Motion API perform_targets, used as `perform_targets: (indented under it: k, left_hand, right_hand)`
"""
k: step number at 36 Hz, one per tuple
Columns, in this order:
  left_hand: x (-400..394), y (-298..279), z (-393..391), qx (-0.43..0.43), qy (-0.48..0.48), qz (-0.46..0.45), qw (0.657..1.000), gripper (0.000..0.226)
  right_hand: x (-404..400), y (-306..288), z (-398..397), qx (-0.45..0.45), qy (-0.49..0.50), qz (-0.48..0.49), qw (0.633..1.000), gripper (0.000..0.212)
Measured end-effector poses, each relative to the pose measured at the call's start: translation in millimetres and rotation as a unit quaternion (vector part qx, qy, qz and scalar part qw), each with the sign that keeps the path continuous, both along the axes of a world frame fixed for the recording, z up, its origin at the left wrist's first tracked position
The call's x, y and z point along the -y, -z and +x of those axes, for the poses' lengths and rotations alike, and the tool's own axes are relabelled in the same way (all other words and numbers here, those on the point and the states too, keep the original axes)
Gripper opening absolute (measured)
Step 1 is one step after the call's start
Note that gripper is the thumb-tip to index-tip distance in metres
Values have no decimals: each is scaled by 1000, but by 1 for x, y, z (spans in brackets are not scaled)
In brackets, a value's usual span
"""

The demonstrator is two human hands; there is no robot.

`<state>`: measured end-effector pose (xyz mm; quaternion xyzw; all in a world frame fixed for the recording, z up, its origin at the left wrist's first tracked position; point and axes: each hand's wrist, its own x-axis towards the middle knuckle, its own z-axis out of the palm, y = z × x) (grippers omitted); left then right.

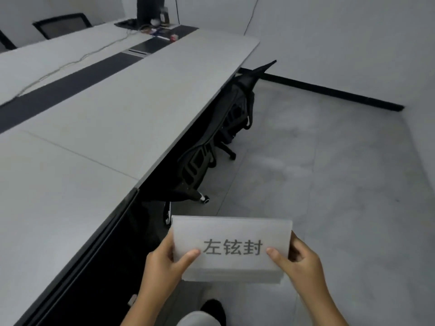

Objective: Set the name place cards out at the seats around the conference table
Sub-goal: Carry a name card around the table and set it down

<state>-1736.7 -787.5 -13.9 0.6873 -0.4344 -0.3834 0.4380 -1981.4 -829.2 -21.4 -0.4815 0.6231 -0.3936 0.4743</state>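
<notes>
I hold a stack of white name place cards [231, 234] low in front of me, over the floor beside the table. The top card carries three grey printed characters. My left hand [164, 264] grips the stack's left edge, thumb on the face. My right hand [299, 260] grips the right edge the same way. The long grey conference table [98, 128], with a dark strip down its middle, stretches away on my left. No card stands on the part of the table in view.
Two black mesh office chairs [211, 142] are pushed under the table's near side just ahead. Another chair [62, 24] stands at the far side. A monitor base, cables and small items [153, 24] sit at the far end. Open grey floor [329, 184] lies to the right.
</notes>
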Motion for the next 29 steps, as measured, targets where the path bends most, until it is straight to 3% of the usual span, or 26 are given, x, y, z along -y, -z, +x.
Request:
perform_targets:
  k: [9, 13, 22, 29]
  left_hand:
    - [137, -27, -2, 29, 4, -9, 1000, 54]
    - [182, -36, -4, 29, -40, -7, 999, 56]
    - [260, -73, -9, 26, -248, -40, 968, 34]
    - [264, -77, 10, 39, -395, -41, 917, 32]
  right_hand:
    - [142, -30, -3, 9, 1, -32, 999, 45]
    - [207, -43, 1, 12, -34, -45, 998, 44]
    - [374, -83, 52, 39, -242, -108, 964, 41]
    - [428, -85, 131, 78, -399, -99, 908, 49]
